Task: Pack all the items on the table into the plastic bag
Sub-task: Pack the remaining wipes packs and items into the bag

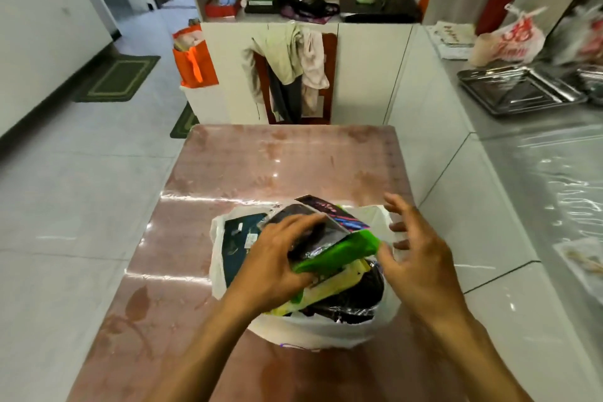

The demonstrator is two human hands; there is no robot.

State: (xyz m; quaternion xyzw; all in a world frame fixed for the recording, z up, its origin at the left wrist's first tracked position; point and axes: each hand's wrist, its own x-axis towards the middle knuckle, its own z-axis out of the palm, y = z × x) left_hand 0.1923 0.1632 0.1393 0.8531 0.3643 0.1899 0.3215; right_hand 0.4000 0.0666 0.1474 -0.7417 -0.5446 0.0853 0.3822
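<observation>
A white plastic bag [313,331] stands open on the pink table [287,160], stuffed with packets. A dark teal packet [239,238] leans at its left side. My left hand [277,258] grips a stack on top of the bag: a black shiny packet [321,232] and a bright green packet [346,250], thumb under the green one. Yellow packets [339,281] and black ones lie below. My right hand [414,254] hovers over the bag's right rim, fingers spread, its thumb close to the green packet's corner; whether it touches I cannot tell.
A chair draped with clothes [293,75] stands at the table's far end, next to an orange bag [194,59]. To the right runs a steel counter [538,157] with a metal tray [518,91] and a red-printed plastic bag [515,39]. Tiled floor lies on the left.
</observation>
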